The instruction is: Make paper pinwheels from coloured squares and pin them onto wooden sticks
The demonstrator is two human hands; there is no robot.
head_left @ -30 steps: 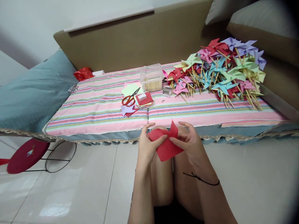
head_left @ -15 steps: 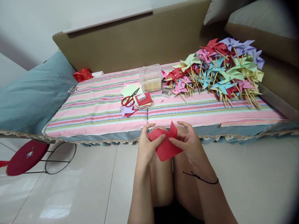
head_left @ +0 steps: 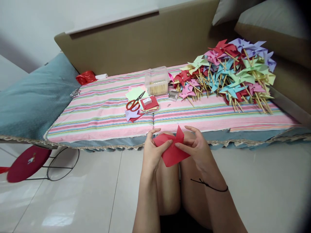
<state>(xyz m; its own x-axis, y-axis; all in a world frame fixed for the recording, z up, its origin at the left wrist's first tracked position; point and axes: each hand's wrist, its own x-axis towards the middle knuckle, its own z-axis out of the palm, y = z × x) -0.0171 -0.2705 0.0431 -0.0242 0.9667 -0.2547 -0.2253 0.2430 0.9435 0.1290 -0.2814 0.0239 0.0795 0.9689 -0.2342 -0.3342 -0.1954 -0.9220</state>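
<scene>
A piece of red paper [head_left: 173,155] with cut, pointed corners is held above my knees, at the front edge of the sofa. My left hand [head_left: 155,147] grips its left side, thumb on top and the index finger raised off it. On the right side, my right hand [head_left: 194,144] pinches the paper with its thumb pressed near the middle; its index finger points outward. One pointed corner sticks up between the two hands. The fingers behind the paper are partly hidden.
On the striped sofa cover [head_left: 107,119] lie scissors [head_left: 133,105], stacked paper squares [head_left: 151,103], a lilac cut piece [head_left: 132,115], a small grey box [head_left: 173,95] and a clear tub [head_left: 157,87] of sticks. Finished paper pinwheels [head_left: 230,74] pile at right. A red stool [head_left: 29,163] stands left.
Hardly anything differs. Both hands keep the same hold on the red paper, which has shifted only very slightly.
</scene>
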